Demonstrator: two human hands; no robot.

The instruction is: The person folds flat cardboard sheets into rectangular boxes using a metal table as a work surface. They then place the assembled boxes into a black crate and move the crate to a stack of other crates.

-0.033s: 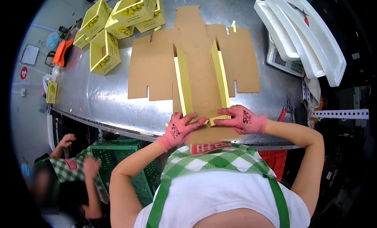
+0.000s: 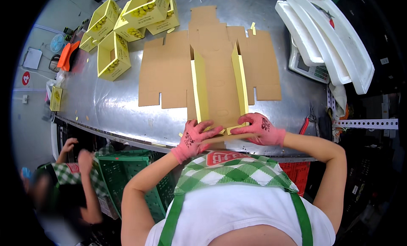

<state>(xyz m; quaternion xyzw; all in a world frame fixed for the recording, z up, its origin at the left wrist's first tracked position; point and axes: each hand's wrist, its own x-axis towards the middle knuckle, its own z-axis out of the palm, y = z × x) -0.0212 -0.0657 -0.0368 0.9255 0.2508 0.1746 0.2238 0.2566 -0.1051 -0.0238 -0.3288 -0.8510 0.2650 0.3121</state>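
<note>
A flat cardboard box blank [image 2: 216,72], brown on top and yellow underneath, lies on the steel table [image 2: 110,106] in front of me. Its two long side walls [image 2: 198,89] stand folded up along the middle panel. Both my hands wear pink gloves and rest on the near end of the blank at the table's front edge. My left hand [image 2: 193,140] has its fingers spread on the near flap. My right hand [image 2: 258,129] grips the same flap from the right, close to the right wall's yellow tab.
Several assembled yellow boxes [image 2: 112,55] stand at the far left. White foam trays [image 2: 330,38] and a scale [image 2: 307,65] are at the right, red-handled pliers [image 2: 307,121] near the right edge. A green crate [image 2: 127,174] and another person [image 2: 72,178] are lower left.
</note>
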